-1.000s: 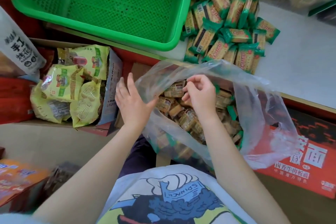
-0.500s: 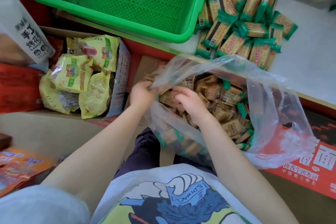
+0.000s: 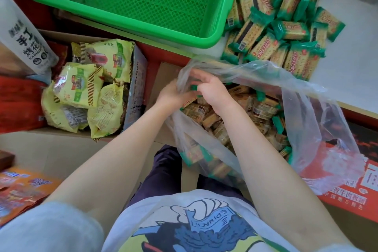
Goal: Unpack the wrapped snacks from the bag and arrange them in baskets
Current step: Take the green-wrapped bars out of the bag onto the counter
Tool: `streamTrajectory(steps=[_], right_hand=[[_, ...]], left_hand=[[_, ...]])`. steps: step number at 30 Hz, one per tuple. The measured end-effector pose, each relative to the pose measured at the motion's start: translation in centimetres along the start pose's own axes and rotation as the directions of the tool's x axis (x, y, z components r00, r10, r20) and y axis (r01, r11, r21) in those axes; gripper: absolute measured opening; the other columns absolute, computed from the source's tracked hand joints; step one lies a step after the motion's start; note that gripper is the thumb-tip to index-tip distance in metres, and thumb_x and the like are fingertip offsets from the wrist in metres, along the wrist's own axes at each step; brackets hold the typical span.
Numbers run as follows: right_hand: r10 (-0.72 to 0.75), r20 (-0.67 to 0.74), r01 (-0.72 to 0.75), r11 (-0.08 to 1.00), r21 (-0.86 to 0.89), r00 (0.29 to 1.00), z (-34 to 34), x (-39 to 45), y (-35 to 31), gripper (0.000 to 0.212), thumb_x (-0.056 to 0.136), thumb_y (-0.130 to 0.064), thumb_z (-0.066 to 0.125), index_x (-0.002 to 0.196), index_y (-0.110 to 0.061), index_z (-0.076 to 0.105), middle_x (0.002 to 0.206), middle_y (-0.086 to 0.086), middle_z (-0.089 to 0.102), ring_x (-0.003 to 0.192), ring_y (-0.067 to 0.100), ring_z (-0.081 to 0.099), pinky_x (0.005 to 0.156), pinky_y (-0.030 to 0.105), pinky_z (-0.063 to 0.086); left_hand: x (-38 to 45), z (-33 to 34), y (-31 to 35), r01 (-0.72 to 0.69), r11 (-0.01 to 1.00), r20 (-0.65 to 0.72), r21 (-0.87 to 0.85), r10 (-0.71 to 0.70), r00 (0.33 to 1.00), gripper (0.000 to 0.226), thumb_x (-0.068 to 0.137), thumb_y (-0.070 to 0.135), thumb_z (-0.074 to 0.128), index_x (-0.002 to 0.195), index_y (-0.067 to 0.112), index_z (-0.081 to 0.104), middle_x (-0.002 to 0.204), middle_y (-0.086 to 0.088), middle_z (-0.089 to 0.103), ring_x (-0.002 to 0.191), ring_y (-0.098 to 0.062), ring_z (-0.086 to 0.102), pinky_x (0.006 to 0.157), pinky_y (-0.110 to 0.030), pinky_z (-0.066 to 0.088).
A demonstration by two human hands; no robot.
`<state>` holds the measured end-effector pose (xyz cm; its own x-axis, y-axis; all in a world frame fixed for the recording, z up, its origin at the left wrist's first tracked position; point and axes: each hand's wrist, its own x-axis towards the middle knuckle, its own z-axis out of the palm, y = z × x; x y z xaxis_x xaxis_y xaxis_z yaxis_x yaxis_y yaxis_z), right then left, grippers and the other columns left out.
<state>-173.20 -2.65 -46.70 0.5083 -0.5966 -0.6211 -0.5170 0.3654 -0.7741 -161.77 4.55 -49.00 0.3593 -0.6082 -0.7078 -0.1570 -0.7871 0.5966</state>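
One green basket [image 3: 131, 2] at the top, nothing in it, its near-right corner just beside the loose pile of green-wrapped snacks [image 3: 280, 24] on the white surface [image 3: 347, 71]; too many overlap to count. One clear bag [image 3: 306, 112] below the pile, mouth open, full of snacks. Two hands meet at its left rim: left hand [image 3: 171, 96] grip closed on the plastic, right hand [image 3: 212, 92] curled around a green-ended snack [image 3: 194, 88]. One box of yellow packets [image 3: 90, 88] to the left.
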Motion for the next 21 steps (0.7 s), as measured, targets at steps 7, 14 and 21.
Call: streamTrajectory(steps=[7, 14, 21], right_hand=[[0.161, -0.248, -0.186, 0.979, -0.079, 0.955, -0.2, -1.9, 3.0, 0.036, 0.093, 0.000, 0.042, 0.073, -0.017, 0.068, 0.088, 0.004, 0.072, 0.089, 0.024, 0.068, 0.091, 0.047, 0.056], [0.128, -0.215, -0.148, 0.986, -0.076, 0.968, 1.3, -1.3, 5.4, 0.053, 0.097, -0.005, 0.052, 0.146, -0.023, 0.043, 0.110, 0.001, 0.058, 0.097, 0.021, 0.059, 0.088, 0.038, 0.050], [0.177, -0.223, -0.223, 0.953, -0.207, 0.959, 2.7, -1.0, 6.5, 0.047, 0.089, -0.031, 0.075, 0.129, -0.013, 0.060, 0.126, 0.004, 0.064, 0.114, 0.022, 0.059, 0.095, 0.036, 0.050]], left_hand=[[0.9, 0.0, -1.5, 0.121, 0.987, -0.089, -0.104, -0.131, 0.987, 0.021, 0.091, 0.038, 0.071, 0.084, 0.021, 0.061, 0.081, 0.005, 0.064, 0.081, -0.018, 0.061, 0.073, -0.031, 0.048], [0.7, -0.1, -1.5, 0.081, 0.985, -0.106, -0.149, -0.097, 0.990, 0.020, 0.091, 0.036, 0.072, 0.102, 0.020, 0.067, 0.096, 0.001, 0.066, 0.090, -0.019, 0.062, 0.087, -0.035, 0.051], [0.5, -0.1, -1.7, 0.091, 0.987, -0.092, -0.136, -0.104, 0.990, 0.024, 0.089, 0.039, 0.074, 0.105, 0.021, 0.068, 0.094, 0.002, 0.067, 0.091, -0.019, 0.064, 0.078, -0.028, 0.046]])
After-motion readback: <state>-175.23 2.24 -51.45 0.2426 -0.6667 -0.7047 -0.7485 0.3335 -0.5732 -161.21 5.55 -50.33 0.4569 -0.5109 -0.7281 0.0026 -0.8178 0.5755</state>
